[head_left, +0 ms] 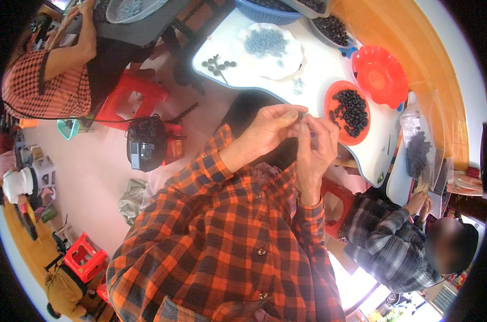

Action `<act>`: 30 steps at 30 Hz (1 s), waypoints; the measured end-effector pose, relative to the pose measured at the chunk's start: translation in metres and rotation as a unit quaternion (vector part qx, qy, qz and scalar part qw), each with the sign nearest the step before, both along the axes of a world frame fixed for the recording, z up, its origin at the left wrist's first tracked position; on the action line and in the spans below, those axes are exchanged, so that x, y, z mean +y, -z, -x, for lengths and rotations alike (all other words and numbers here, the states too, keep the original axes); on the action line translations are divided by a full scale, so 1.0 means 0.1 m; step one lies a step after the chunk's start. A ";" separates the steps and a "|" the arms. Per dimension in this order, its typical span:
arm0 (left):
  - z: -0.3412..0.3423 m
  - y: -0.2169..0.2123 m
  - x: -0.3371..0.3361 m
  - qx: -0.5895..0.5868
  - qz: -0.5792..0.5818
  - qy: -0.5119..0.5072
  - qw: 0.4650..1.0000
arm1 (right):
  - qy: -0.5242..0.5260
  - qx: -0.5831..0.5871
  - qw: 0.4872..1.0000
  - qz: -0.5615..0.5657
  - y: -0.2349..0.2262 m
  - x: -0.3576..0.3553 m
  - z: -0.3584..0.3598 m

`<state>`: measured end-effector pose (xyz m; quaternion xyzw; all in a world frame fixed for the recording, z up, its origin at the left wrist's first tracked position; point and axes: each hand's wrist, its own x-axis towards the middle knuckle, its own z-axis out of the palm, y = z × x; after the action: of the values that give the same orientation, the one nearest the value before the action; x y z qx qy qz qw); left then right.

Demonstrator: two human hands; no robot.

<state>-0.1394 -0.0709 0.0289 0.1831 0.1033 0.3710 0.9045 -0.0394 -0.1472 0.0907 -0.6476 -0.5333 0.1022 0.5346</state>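
My left hand [267,129] and my right hand [318,142] meet in front of my chest, fingertips pinched together. Between them a small dark piece [301,115] barely shows; the fingers hide most of it. Just right of my right hand, an orange-red oval plate [330,99] holds many small black ring-shaped parts [352,111]. Beyond my hands lies a white scalloped dish [291,61] with a heap of small clear or silvery pieces [266,42]. Several of these pieces [298,86] lie loose on the white table [313,59].
Several round black parts [218,65] sit near the table's left edge. An empty red scalloped bowl [380,75], a blue basket [267,13] and a tub of black parts [332,30] stand farther back. Co-workers sit at left [50,86] and right [388,236]; red stools [128,99] stand nearby.
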 end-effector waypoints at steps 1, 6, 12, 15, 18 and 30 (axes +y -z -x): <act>0.00 0.00 -0.01 -0.001 -0.002 0.000 1.000 | 0.000 -0.001 1.000 -0.002 -0.01 0.00 0.00; 0.04 -0.07 -0.05 0.063 -0.036 -0.017 0.997 | 0.008 -0.052 0.999 -0.016 -0.01 -0.01 0.01; 0.06 -0.12 -0.12 0.134 -0.068 -0.017 0.989 | -0.004 -0.072 0.997 -0.022 0.02 -0.08 -0.04; 0.08 -0.15 -0.16 0.151 -0.103 -0.004 0.983 | -0.013 -0.050 0.998 -0.021 0.07 -0.14 -0.09; 0.10 -0.15 -0.19 0.145 -0.096 0.026 0.984 | -0.022 -0.026 0.999 -0.012 0.10 -0.20 -0.11; 0.12 -0.11 -0.32 0.031 -0.059 0.036 0.997 | -0.049 -0.017 0.998 -0.035 0.05 -0.32 -0.08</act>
<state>-0.1512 -0.1032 0.0400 0.2515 0.1028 0.3381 0.9010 -0.0315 -0.1796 0.0862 -0.6036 -0.5763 0.0987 0.5420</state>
